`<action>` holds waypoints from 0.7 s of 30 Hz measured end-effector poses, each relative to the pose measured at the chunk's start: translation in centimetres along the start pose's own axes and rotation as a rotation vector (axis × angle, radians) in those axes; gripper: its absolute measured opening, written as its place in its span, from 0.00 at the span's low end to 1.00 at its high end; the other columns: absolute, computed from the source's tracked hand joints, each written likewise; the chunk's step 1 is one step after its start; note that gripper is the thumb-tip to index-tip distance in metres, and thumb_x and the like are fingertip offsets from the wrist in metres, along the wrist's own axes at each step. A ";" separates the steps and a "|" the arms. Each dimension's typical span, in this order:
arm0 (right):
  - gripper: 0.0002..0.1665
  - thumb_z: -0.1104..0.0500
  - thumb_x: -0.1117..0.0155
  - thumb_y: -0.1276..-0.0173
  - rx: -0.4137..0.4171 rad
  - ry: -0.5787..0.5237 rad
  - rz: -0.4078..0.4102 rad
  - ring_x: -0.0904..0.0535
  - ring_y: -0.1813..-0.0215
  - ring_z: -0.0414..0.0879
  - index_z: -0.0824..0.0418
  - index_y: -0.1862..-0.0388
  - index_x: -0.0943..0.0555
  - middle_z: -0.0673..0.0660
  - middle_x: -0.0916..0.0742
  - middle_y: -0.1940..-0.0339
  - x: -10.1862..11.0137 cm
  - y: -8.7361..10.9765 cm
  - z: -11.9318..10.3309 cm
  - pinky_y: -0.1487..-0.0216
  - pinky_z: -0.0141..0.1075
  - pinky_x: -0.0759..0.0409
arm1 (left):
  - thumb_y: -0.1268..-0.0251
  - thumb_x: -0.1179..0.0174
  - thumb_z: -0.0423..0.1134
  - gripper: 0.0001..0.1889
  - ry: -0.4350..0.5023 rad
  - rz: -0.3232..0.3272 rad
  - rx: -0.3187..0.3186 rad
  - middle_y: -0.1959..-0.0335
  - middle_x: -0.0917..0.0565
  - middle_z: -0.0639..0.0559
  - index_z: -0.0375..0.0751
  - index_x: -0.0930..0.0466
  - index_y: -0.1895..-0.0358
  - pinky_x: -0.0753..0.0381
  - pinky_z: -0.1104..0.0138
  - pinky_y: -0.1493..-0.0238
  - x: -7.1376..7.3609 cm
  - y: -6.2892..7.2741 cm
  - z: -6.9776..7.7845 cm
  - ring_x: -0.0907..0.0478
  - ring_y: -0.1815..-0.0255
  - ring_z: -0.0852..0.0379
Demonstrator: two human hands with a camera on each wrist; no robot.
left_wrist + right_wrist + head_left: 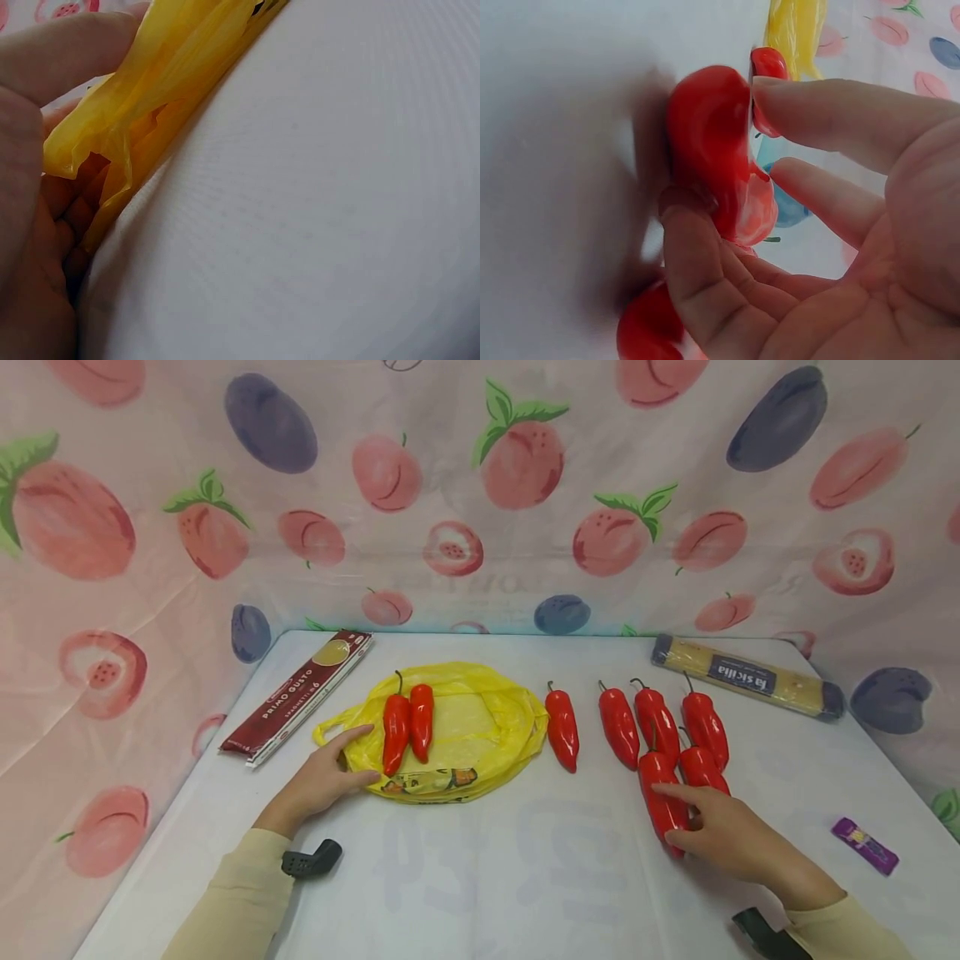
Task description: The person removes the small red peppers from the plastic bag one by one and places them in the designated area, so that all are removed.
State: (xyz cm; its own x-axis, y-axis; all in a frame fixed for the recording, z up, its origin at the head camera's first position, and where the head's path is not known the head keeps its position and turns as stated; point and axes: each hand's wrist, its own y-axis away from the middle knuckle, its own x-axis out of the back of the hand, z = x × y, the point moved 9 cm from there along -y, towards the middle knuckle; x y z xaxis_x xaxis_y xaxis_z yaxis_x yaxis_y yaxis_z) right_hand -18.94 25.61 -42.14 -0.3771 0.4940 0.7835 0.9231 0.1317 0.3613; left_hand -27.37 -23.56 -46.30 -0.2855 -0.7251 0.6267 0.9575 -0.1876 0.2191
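Observation:
A yellow plastic bag (480, 727) lies flat on the table with two red chili peppers (396, 731) on it. My left hand (330, 772) is at the bag's left edge, holding the film between thumb and fingers; the left wrist view shows the bag's gathered edge (142, 112) there. My right hand (723, 831) pinches a red chili pepper (662, 793), the nearest of the group on the right. In the right wrist view, thumb and fingers lie around that pepper (709, 120). Other peppers (705, 727) lie close behind it.
A single pepper (562, 727) lies just right of the bag. A dark red spaghetti packet (296, 697) is at back left, a clear pasta packet (742, 672) at back right. A small purple packet (865, 845) lies near the right edge. A fruit-print curtain (450, 485) hangs behind.

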 end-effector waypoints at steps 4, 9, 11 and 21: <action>0.47 0.52 0.21 0.45 -0.009 0.013 -0.001 0.23 0.55 0.53 0.66 0.29 0.29 0.58 0.18 0.56 0.3 0.0 0.0 0.64 0.45 0.14 | 0.41 0.31 0.58 0.46 0.006 0.001 -0.004 0.22 0.44 0.36 0.53 0.42 0.21 0.51 0.31 0.31 0.0 0.0 0.1 0.51 0.23 0.33; 0.47 0.52 0.21 0.45 -0.009 0.039 0.038 0.20 0.55 0.55 0.67 0.29 0.29 0.61 0.17 0.55 1.3 0.3 -0.2 0.65 0.46 0.13 | 0.41 0.31 0.57 0.46 0.015 0.003 -0.010 0.22 0.44 0.36 0.53 0.42 0.21 0.51 0.31 0.31 0.0 0.0 0.1 0.52 0.23 0.34; 0.47 0.52 0.21 0.44 0.000 0.054 0.059 0.20 0.55 0.55 0.68 0.29 0.30 0.61 0.17 0.56 1.9 0.4 -0.5 0.66 0.46 0.13 | 0.41 0.31 0.57 0.46 0.017 0.002 -0.010 0.22 0.45 0.36 0.53 0.42 0.21 0.51 0.31 0.31 0.0 0.0 0.1 0.52 0.23 0.33; 0.47 0.51 0.23 0.42 0.072 0.057 0.133 0.20 0.52 0.61 0.67 0.28 0.31 0.68 0.18 0.50 3.9 1.0 -2.7 0.68 0.47 0.13 | 0.42 0.31 0.58 0.46 0.018 0.000 0.002 0.22 0.44 0.36 0.53 0.42 0.22 0.52 0.31 0.31 0.0 0.0 -0.1 0.52 0.23 0.33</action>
State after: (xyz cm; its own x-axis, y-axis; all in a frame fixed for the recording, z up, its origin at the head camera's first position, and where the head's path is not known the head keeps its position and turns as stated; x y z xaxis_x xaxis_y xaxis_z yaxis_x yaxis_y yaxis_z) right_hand -19.67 25.33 -37.34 -0.2528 0.4620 0.8501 0.9675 0.1309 0.2165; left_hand -27.39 -23.58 -46.36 -0.2848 -0.7367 0.6133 0.9574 -0.1864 0.2207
